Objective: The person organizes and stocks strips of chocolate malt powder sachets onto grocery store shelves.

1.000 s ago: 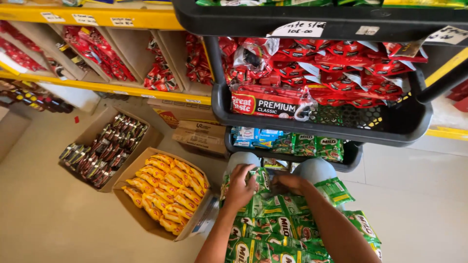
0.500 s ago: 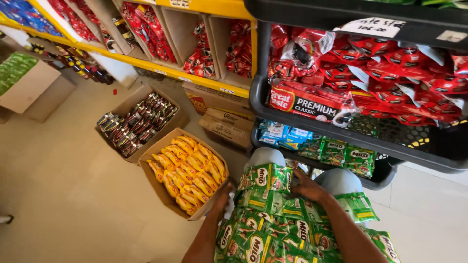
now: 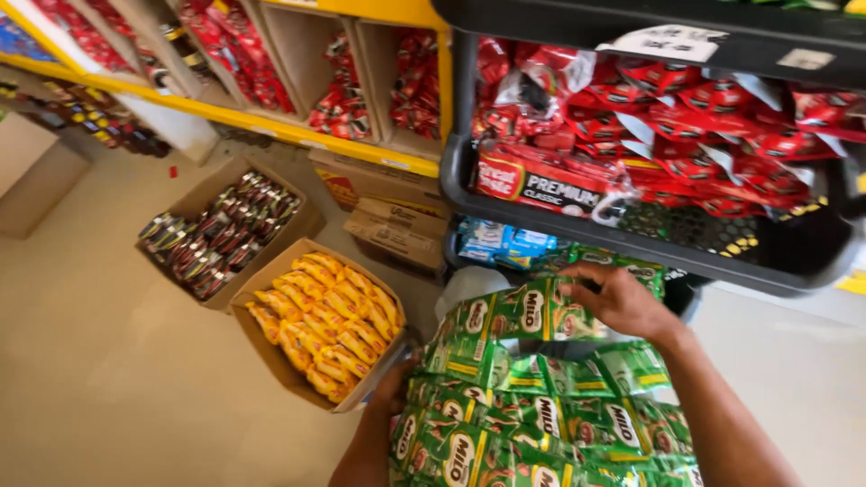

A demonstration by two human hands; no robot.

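The person is holding a big bundle of green sachets against the body, low in the middle of the view. The right hand is lying on top of the bundle, fingers curled over its upper edge and pressing on the packets. The left hand is propping the bundle from the side; its fingers are hidden, so its grip cannot be told. Just beside it a cardboard box of yellow packets is sitting on the floor, and a black cart tray of red packets is standing right behind.

The left hand is mostly hidden behind the green sachets, its fingers unseen; the bottom edge cuts the stack off.
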